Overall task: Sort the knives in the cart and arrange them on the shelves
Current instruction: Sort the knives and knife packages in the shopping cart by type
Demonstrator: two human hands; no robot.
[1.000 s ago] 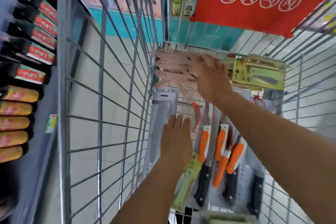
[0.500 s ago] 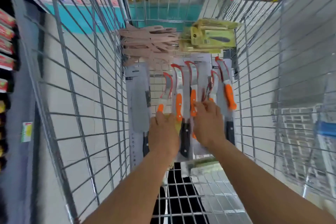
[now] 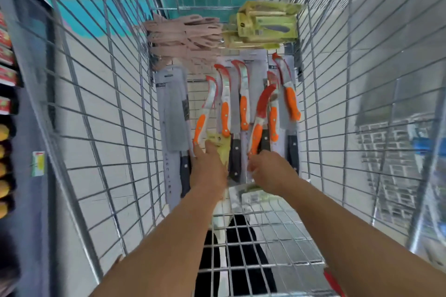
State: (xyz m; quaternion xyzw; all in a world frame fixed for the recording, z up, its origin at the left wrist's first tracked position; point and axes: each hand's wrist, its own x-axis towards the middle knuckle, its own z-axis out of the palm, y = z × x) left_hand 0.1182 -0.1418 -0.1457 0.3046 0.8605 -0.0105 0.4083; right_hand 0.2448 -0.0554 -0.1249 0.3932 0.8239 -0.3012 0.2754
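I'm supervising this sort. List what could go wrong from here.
1. The orange knives overlap loosely; lifting one may drag its neighbours.
2. The right hand pinches one knife's handle end, a thin grip that may slip.
3. The left hand lies close to the blades.

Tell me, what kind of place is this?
Most likely a shop. A wire cart holds packaged knives, and shelves of goods stand beside it.
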